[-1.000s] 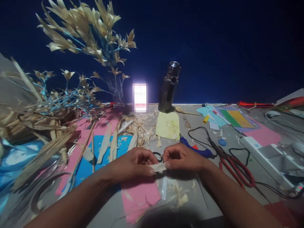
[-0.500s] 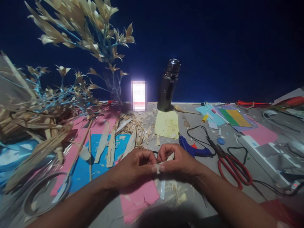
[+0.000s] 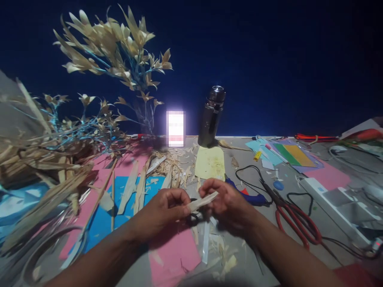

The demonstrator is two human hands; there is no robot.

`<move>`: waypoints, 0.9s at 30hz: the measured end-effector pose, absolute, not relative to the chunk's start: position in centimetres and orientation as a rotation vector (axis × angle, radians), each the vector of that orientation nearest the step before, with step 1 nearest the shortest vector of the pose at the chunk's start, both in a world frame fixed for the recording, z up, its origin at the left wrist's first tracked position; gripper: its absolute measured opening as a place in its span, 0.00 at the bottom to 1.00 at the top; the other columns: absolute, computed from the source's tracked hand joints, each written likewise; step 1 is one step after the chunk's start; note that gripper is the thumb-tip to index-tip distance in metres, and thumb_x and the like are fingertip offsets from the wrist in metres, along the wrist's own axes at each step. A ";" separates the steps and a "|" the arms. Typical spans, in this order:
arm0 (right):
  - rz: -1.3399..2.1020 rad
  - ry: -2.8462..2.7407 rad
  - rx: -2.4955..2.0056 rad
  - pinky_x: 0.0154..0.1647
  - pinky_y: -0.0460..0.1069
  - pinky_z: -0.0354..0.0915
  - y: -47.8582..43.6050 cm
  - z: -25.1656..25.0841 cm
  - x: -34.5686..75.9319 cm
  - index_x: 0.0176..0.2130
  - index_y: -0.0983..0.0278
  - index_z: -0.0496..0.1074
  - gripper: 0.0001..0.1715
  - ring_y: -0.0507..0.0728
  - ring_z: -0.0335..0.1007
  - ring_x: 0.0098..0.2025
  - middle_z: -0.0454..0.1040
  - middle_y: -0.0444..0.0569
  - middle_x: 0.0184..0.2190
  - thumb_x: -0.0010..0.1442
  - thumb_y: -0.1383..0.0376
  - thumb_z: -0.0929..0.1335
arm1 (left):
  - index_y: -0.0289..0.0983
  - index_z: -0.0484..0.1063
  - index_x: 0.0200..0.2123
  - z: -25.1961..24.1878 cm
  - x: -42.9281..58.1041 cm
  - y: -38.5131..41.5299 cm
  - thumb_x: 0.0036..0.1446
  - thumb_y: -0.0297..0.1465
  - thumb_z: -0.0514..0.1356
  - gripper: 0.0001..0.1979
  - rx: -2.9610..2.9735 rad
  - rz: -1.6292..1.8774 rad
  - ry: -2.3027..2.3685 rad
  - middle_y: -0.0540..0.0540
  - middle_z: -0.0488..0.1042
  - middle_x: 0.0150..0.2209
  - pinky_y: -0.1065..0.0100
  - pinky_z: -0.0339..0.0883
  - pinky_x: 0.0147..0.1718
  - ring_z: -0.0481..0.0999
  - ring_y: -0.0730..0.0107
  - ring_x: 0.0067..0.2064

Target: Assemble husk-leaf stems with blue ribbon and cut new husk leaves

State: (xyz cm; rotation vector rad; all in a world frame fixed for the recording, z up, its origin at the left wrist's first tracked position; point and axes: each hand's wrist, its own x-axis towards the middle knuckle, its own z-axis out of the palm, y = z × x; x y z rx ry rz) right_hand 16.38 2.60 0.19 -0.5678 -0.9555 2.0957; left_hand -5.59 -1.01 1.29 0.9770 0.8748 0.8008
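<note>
Pale strip (image 3: 203, 202), one of it in hand, rises at a slant above the cluttered grey tabletop (image 3: 248, 259), between a worker's two bare hands. The left hand (image 3: 172, 205) is nearly closed, thumb and fingers pinching the strip's near end. The right hand (image 3: 226, 199) is about half open with its fingers loosely curled around the far end; whether it touches the strip cannot be told.

Around them count one blue glue gun (image 3: 254, 199), partly hidden behind the right hand; one pair of red-handled scissors (image 3: 279, 201); one white power strip (image 3: 332, 205) at far right; one dark flask (image 3: 211, 121); and one yellow sheet (image 3: 211, 161) just in front of the flask. One blue sheet (image 3: 101, 227) lies left of the hands, with at least three husk pieces (image 3: 128, 193) on and beside it. One front pink sheet (image 3: 176, 255) lies below the left hand, and one tall leafy spray (image 3: 113, 44) stands at back left.

Half a second earlier, both thumbs meet over the strip, which is bunched between them; now it extends straight and the right hand's grip has loosened. Flask, glue gun and scissors keep their places on the table.
</note>
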 end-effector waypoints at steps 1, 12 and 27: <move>2.085 -0.998 -0.607 0.28 0.45 0.64 2.1 -0.2 15.9 0.41 0.66 0.74 0.34 0.49 0.66 0.28 0.73 0.46 0.34 0.41 0.53 0.84 | 0.34 0.73 0.28 1.1 -5.3 -1.1 0.49 0.41 0.74 0.18 0.977 0.816 0.887 0.48 0.73 0.26 0.67 0.60 0.31 0.68 0.71 0.29; 2.090 -0.880 -0.800 0.30 0.51 0.70 0.9 -1.3 14.5 0.33 0.64 0.69 0.26 0.55 0.74 0.26 0.76 0.44 0.25 0.41 0.64 0.84 | 0.33 0.74 0.29 -0.6 -3.0 -2.0 0.47 0.36 0.76 0.16 0.789 0.908 0.780 0.49 0.73 0.26 0.67 0.62 0.31 0.70 0.71 0.29; 1.979 -0.679 -0.669 0.22 0.40 0.57 3.8 1.3 17.6 0.30 0.65 0.73 0.21 0.45 0.58 0.22 0.69 0.39 0.23 0.42 0.68 0.83 | 0.33 0.73 0.27 0.2 -4.4 -1.5 0.46 0.33 0.76 0.16 0.699 0.892 0.672 0.50 0.73 0.21 0.69 0.59 0.27 0.67 0.76 0.22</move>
